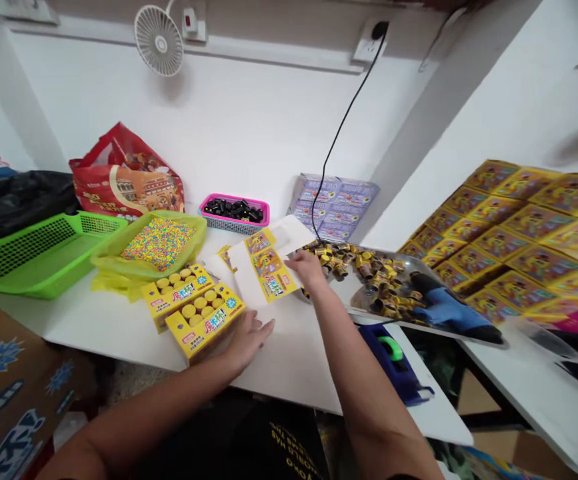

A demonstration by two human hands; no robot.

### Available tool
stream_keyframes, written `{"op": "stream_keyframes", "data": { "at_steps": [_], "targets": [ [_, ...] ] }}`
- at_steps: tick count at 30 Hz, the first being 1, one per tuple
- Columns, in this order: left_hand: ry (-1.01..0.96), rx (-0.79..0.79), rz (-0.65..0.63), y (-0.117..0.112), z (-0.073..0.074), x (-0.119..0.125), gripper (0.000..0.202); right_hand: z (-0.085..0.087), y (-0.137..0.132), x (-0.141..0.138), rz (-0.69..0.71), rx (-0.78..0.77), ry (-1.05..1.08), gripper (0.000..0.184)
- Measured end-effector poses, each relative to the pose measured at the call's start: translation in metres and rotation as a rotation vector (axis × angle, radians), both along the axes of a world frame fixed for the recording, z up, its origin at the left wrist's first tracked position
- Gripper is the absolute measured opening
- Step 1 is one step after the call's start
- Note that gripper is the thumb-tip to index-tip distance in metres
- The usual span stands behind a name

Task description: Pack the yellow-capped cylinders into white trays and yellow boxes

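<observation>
Left hand [245, 341]: fingers [263, 325] spread, not pinching, touching right end of yellow display box [205, 321]. Right hand [307, 270]: fingers pressed together, resting on printed card blank [271, 273], just left of steel tray [356, 305].

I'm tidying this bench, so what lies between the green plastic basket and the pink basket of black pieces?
In the head view, a yellow-lined basket heaped with tiny multicoloured pieces sits between the green plastic basket and the pink basket.
</observation>
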State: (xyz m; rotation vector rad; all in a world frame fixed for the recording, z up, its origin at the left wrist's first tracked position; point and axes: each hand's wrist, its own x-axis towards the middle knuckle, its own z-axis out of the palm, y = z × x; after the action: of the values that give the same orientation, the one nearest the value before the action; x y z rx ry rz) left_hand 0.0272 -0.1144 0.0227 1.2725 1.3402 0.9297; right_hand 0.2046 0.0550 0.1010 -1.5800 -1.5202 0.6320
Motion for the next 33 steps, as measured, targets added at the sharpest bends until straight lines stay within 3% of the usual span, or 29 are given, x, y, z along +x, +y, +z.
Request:
{"op": "stream_keyframes", "data": {
  "at_steps": [5,10,12,15,18,21,28,33],
  "targets": [
    [-0.441,-0.127,0.116,-0.001,0.002,0.011,0.069,0.021,-0.048,0.064,0.028,0.057,0.395,0.048],
    [-0.77,-0.006,0.071,0.004,0.03,0.019,0.069,0.012,-0.085,0.086,0.091,-0.01,0.459,0.05],
    [-0.829,0.04,0.111,0.004,0.044,0.019,0.067,0.005,-0.094,0.08,0.045,0.046,0.351,0.051],
    [-0.819,0.078,0.173,0.001,0.061,0.015,0.064,0.0,-0.113,0.058,-0.019,0.301,0.047,0.055],
    [-0.765,0.13,0.189,-0.005,0.07,0.008,0.059,0.0,-0.141,0.026,0.248,0.431,-0.202,0.071],
    [-0.724,0.178,0.197,-0.012,0.073,0.003,0.052,0.001,-0.163,-0.003,0.456,0.357,-0.309,0.083],
    [-0.695,0.087,0.214,-0.011,0.064,0.0,0.052,0.0,-0.17,-0.016,0.515,0.157,-0.249,0.069],
    [-0.695,0.05,0.185,-0.009,0.055,0.005,0.053,-0.009,-0.167,-0.011,0.52,0.188,-0.127,0.035]
  ]
}}
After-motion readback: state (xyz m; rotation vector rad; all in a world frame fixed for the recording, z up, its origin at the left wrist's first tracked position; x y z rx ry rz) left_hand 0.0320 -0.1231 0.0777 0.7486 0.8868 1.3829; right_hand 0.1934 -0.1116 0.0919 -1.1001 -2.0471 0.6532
